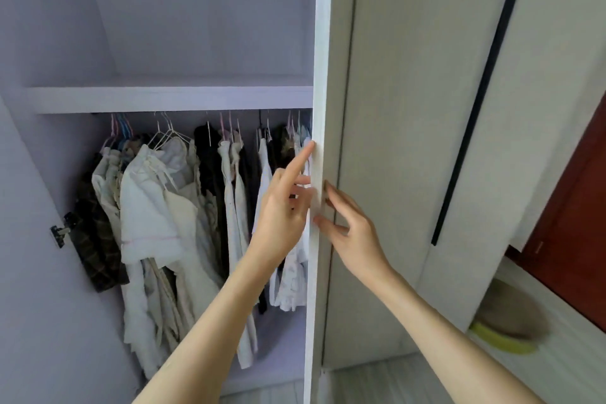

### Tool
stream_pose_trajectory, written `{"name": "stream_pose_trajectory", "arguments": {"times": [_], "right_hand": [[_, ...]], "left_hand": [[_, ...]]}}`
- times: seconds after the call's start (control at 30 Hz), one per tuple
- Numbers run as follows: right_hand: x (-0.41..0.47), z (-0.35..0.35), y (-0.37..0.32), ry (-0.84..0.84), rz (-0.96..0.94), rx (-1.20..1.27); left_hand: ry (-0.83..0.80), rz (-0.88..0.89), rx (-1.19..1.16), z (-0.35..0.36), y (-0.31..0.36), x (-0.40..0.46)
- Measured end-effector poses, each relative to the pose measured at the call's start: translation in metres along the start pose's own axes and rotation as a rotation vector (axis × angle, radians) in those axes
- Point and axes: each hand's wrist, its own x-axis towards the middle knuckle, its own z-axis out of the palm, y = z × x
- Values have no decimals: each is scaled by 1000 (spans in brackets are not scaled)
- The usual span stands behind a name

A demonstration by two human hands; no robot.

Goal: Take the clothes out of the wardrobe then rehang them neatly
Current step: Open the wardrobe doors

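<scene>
Head view: wardrobe (170, 98) open; clothes (164, 207) hang on hangers under the shelf (164, 100), mostly white, some dark. Left hand (285, 216) fingers straight, touching the door edge (319, 141). Right hand (351, 229) fingers loosely spread against the same edge.

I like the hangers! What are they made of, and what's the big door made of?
The hangers look like thin wire, probably with a white, pink or blue coating, since they are so slim and bent. The door the hands touch looks like matte pale board with faint wood grain, likely laminate. Its long handle is black, perhaps metal.
</scene>
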Motion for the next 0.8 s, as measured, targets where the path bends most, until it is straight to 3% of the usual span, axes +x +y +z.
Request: {"name": "stream_pose_trajectory", "arguments": {"times": [0.23, 0.6, 0.7, 0.8], "right_hand": [[-27, -85, -4, 77, 97, -87], [-51, -153, -7, 60, 169, -233], [-55, -157, -10, 72, 143, -284], [-58, -153, -18, 106, 80, -428]], "left_hand": [[-134, 14, 2, 83, 42, -3], [-502, -13, 135, 118, 58, -10], [-584, -41, 256, 116, 59, -15], [-588, 45, 564, 105, 52, -22]]}}
